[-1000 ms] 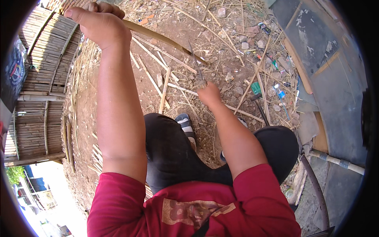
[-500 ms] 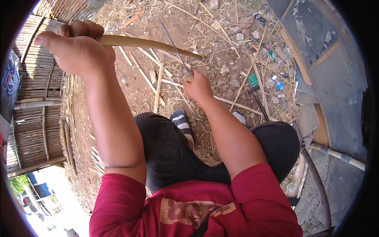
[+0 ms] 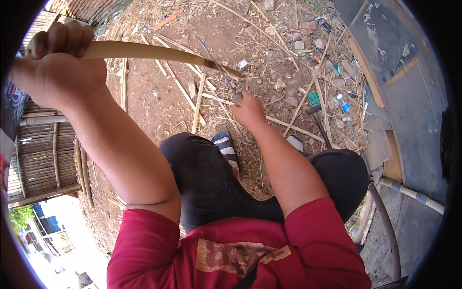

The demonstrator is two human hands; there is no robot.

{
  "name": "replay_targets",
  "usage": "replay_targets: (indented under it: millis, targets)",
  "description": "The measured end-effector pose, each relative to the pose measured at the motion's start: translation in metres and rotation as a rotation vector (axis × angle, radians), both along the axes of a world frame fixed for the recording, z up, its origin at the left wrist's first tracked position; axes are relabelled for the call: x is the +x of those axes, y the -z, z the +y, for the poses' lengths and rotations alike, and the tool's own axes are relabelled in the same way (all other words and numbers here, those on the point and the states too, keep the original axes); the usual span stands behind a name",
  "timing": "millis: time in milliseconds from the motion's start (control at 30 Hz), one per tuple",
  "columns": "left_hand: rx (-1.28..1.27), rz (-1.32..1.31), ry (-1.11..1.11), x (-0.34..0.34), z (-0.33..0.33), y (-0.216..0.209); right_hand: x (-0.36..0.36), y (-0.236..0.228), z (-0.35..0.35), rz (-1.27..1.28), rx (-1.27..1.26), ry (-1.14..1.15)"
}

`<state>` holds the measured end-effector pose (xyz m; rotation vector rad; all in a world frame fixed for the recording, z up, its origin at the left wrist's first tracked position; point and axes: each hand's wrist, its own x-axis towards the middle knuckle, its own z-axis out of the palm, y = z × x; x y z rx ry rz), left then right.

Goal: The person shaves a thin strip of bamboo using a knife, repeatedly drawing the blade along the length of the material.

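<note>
My left hand (image 3: pixel 67 72), raised at the upper left, is closed around one end of a long, flat bamboo strip (image 3: pixel 144 51). The strip reaches to the right and bends slightly downward towards its far end. Lower and nearer the middle, my right hand (image 3: pixel 249 113) grips the handle of a long, thin-bladed knife (image 3: pixel 220 69). Its blade points up and to the left and crosses the strip near the far end. Whether the edge is biting into the bamboo, I cannot tell.
Cut bamboo strips (image 3: pixel 198 103) lie scattered over the dirt, with straw and stones. A plastic bottle (image 3: pixel 343 103) and a dark long-handled tool (image 3: pixel 321 129) are at the right. Dark sheeting (image 3: pixel 409 120) lines that side; a bamboo wall (image 3: pixel 41 154) stands left.
My left hand has moved further left, drawing the bamboo strip with it. The knife has shifted little, so it now crosses nearer the strip's far end.
</note>
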<state>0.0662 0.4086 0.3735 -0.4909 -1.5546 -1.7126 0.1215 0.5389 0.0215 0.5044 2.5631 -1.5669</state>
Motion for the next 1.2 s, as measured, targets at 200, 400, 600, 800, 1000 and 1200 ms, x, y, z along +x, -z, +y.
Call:
replay_targets:
  millis: [200, 400, 600, 800, 1000, 1200]
  targets:
    - [-0.036, -0.025, 0.098, -0.011, -0.006, 0.009, 0.003, 0.001, -0.004, -0.037, -0.032, 0.070]
    - [0.043, -0.071, 0.107, -0.024, 0.010, 0.008, 0.003, 0.010, -0.008, 0.033, -0.074, 0.085]
    - [0.079, -0.084, 0.240, -0.037, -0.006, 0.005, -0.002, 0.011, -0.011, 0.073, -0.056, 0.152]
    - [0.089, -0.100, 0.324, -0.059, -0.014, 0.004, -0.009, 0.038, -0.005, -0.038, -0.008, 0.105]
    - [0.035, -0.099, 0.212, -0.059, -0.013, 0.004, -0.014, -0.024, -0.015, 0.060, -0.126, 0.140]
    - [-0.068, -0.091, 0.197, -0.053, -0.007, 0.008, -0.010, 0.032, -0.005, -0.132, -0.016, 0.061]
